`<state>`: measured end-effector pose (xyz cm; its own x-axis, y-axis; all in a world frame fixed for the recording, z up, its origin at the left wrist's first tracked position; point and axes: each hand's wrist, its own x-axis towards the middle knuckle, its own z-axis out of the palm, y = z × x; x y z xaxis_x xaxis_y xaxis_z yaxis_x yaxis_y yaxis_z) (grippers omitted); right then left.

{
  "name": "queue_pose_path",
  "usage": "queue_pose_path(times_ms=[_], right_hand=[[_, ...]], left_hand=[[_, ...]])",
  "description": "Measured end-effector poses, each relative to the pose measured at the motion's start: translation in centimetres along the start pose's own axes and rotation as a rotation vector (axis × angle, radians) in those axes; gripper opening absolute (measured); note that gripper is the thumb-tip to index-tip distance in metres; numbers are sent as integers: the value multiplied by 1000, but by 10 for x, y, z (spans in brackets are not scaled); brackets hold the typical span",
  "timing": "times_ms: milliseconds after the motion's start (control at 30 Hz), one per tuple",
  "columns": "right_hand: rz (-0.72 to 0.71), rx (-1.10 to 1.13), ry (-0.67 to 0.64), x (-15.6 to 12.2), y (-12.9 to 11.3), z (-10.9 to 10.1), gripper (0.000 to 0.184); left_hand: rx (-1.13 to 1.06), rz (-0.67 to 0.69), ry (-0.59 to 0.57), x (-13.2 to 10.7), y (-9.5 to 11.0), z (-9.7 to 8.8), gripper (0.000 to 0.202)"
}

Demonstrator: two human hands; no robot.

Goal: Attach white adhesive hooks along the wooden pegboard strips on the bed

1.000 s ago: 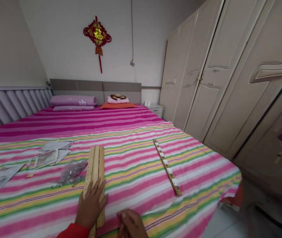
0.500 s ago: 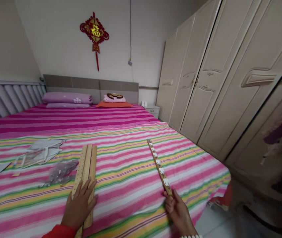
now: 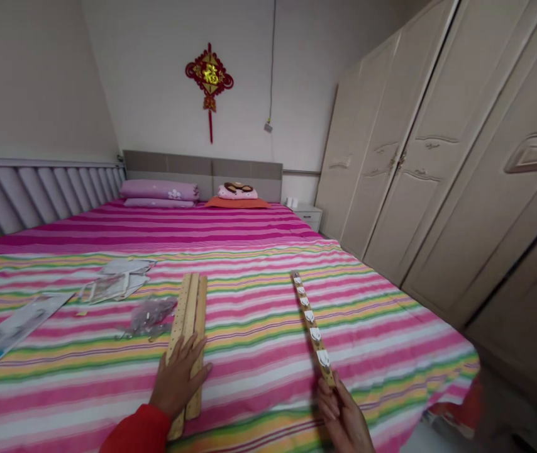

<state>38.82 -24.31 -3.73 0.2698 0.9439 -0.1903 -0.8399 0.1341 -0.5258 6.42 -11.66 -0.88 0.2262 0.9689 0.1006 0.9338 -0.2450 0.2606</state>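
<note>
My left hand (image 3: 178, 379) lies flat, fingers spread, on a stack of pale wooden slats (image 3: 190, 321) drilled with rows of small holes, resting on the striped bedspread (image 3: 249, 327). My right hand (image 3: 341, 415) grips the near end of a darker wooden strip (image 3: 310, 324) that carries a row of several white hooks. This strip runs away from me across the bed.
A clear bag of small metal parts (image 3: 148, 316), opened plastic packaging (image 3: 112, 284) and a printed sheet (image 3: 11, 327) lie left of the slats. Pillows (image 3: 160, 190) sit at the headboard. Cream wardrobe doors (image 3: 438, 163) line the right side, with a narrow floor gap beside the bed.
My right hand moved from near the slats over to the hook strip and took hold of its near end. The left hand stayed on the slats. The view shifted slightly.
</note>
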Motion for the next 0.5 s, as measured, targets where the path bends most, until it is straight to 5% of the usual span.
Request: queue_pose_path(times_ms=[200,500], right_hand=[[165,-12,-66,-3,34,39,26],[226,-195,-188,1,115,144,32]], left_hand=[[-344,-46,76,-16,11,-6,59],[-1366,-105,18,-22,51,-26,94]])
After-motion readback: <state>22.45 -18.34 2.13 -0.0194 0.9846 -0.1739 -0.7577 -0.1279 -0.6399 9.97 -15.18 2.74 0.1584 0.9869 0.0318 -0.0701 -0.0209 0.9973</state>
